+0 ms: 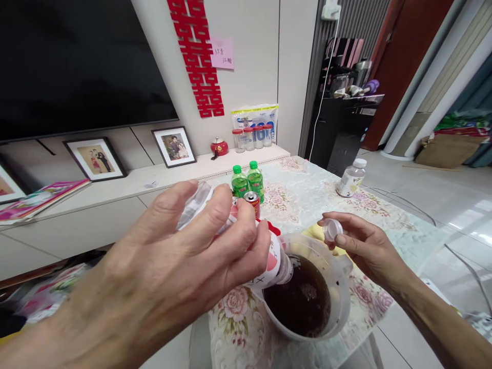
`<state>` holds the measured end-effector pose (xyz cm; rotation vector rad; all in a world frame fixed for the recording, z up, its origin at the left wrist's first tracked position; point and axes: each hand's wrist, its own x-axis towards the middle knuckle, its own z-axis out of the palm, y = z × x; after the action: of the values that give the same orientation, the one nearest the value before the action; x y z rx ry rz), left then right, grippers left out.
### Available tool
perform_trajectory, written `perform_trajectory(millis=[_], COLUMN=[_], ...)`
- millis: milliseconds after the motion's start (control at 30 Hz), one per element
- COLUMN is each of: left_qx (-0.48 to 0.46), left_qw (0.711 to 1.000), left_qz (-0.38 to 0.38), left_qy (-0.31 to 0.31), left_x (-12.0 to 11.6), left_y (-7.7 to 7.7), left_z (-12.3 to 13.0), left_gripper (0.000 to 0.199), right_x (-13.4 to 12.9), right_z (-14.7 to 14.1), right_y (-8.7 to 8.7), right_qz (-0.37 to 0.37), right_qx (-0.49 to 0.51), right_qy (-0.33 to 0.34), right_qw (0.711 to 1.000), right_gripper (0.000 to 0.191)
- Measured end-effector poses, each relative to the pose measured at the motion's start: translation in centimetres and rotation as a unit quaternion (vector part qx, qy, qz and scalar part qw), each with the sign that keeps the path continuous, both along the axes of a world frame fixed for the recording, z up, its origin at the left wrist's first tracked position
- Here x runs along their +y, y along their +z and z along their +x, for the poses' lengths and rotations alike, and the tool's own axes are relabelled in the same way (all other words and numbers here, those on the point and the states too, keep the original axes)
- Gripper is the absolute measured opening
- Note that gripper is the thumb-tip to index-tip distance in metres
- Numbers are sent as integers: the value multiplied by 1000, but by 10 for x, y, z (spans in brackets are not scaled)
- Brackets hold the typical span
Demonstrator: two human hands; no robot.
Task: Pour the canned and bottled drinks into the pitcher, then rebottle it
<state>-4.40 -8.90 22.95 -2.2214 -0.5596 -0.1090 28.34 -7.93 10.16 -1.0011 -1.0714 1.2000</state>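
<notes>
My left hand (188, 251) is wrapped round a clear plastic bottle (273, 264) with a white and pink label. It holds the bottle tilted, mouth down, over a translucent plastic pitcher (343, 302). Dark brown liquid (303, 307) with some bubbles fills much of the pitcher. Whether anything flows from the bottle's mouth I cannot tell. Between the thumb and fingers of my right hand (365, 243) is a white bottle cap (332, 230), just above the pitcher's right side. Something yellow (313, 233) lies behind the pitcher, partly hidden.
Two green-capped bottles (255, 179) and a red can (252, 200) stand on the flowered tablecloth (284, 189). A labelled bottle with a white cap (351, 179) is at the far right. Behind, a ledge (207, 166) holds picture frames (175, 147) and red-lidded jars (249, 138).
</notes>
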Motion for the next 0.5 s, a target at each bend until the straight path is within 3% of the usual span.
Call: perform_trajectory(millis=[200,300,500], left_qx=[-8,-25,-63], left_qw=[998,999,998], left_qz=[0,2,9], left_qy=[57,48,27], left_x=[-7,-5,-1], left_y=[0,-3,-11], left_z=[3,0,-3], left_gripper=[50,56,48], right_x=[0,1,3], right_z=[1,-1,-3], right_y=[1,2,3], right_qz=[0,-2,2], right_qx=[-2,-4,-3], right_qy=[0,5,4], right_qw=[1000,1000,1000], right_gripper=[38,39,38])
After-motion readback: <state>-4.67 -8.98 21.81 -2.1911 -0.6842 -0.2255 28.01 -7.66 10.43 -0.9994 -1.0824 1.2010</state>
